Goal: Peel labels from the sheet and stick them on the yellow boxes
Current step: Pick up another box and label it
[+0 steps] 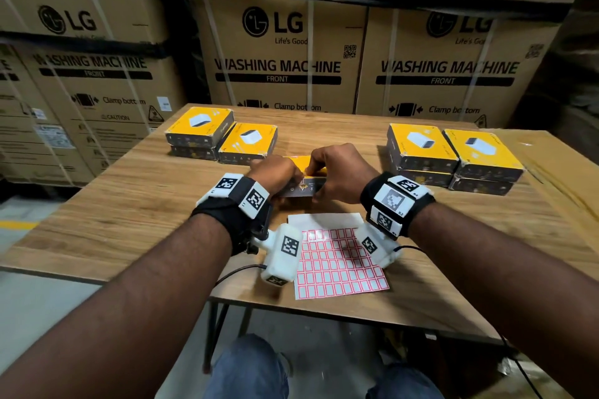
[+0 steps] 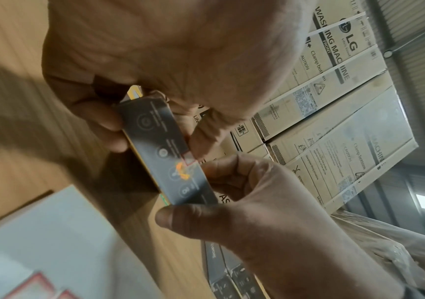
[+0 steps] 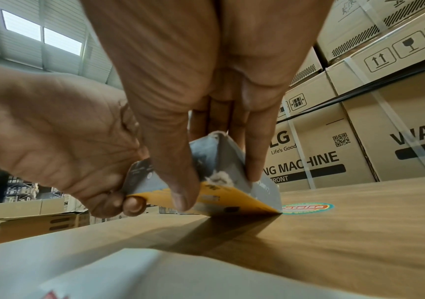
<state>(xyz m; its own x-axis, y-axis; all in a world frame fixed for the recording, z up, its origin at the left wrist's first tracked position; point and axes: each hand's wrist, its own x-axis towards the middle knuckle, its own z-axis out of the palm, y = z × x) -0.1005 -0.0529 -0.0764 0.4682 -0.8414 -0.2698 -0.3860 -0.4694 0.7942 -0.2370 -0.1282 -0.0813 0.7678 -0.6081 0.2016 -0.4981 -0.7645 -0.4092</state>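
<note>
We hold one yellow box (image 1: 303,176) at mid-table, just beyond the label sheet (image 1: 340,264), tipped up on one long edge so its dark side panel faces us; that tilt seems meant to give a flat, reachable face for the label (image 2: 189,158). In the left wrist view a small red-bordered label sits on that dark panel, and a fingertip of our left hand (image 1: 275,173) lies against it, probably pressing it flat. The other left fingers curl round the left end of the box to steady it. Our right hand (image 1: 340,168) grips the right end, thumb on the near face and fingers over the top, likely so the box cannot slide under the pressing.

The sheet lies flat nearest us, in easy reach for the next peel. Two piles of yellow boxes wait far left (image 1: 223,139) and far right (image 1: 453,155) on the table (image 1: 129,204), perhaps to keep labelled apart from unlabelled, though which is which we cannot tell.
</note>
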